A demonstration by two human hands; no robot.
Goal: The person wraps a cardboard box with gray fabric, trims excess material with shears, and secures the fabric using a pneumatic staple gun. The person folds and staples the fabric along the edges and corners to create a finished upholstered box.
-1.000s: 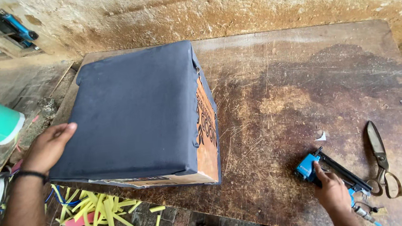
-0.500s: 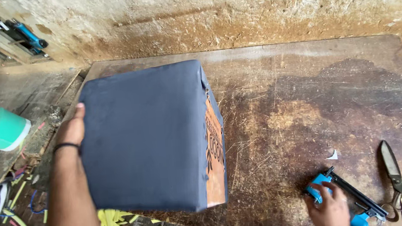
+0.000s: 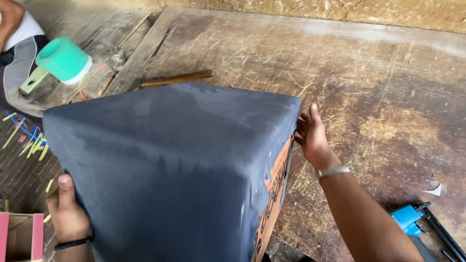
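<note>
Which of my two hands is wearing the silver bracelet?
Your right hand, at the dark fabric-covered box's right side. Your left hand wears a black band instead.
</note>
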